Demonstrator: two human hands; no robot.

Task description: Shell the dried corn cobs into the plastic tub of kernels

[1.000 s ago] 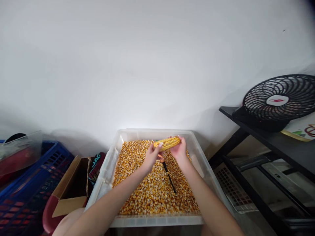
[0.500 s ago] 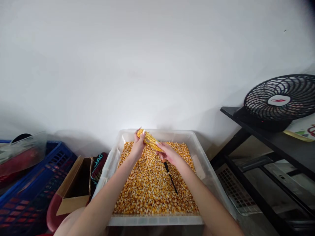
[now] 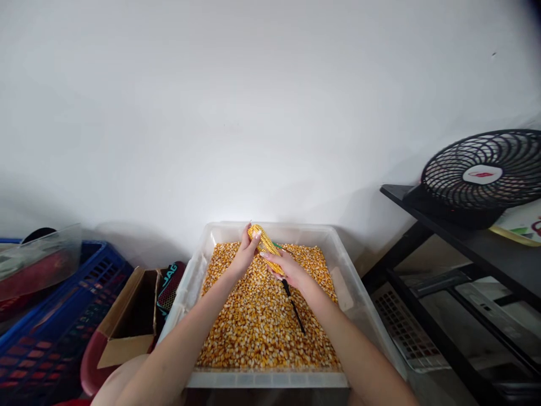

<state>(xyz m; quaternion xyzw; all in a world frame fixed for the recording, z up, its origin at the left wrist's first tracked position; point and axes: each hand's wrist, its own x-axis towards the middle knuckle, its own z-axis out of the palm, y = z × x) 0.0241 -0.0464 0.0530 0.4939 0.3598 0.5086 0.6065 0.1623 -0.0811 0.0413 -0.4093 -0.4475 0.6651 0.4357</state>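
A yellow corn cob [image 3: 266,246] is held tilted over a clear plastic bin [image 3: 192,282] full of loose corn kernels [image 3: 257,321]. My left hand [image 3: 244,256] grips the cob's upper, far end. My right hand [image 3: 287,269] wraps its lower end. Both hands hover above the far half of the bin. A thin black tool [image 3: 293,306] lies on the kernels just below my right hand, its upper end hidden under that hand.
An open cardboard box [image 3: 127,318] stands left of the bin, with a blue plastic crate [image 3: 46,332] further left. A black fan [image 3: 482,177] sits on a black shelf unit [image 3: 477,248] at the right. A white wall rises behind.
The cob swung from lying level at the bin's far edge to a tilt with its far end raised left. My left hand shifted to the upper end, my right hand to the lower end.
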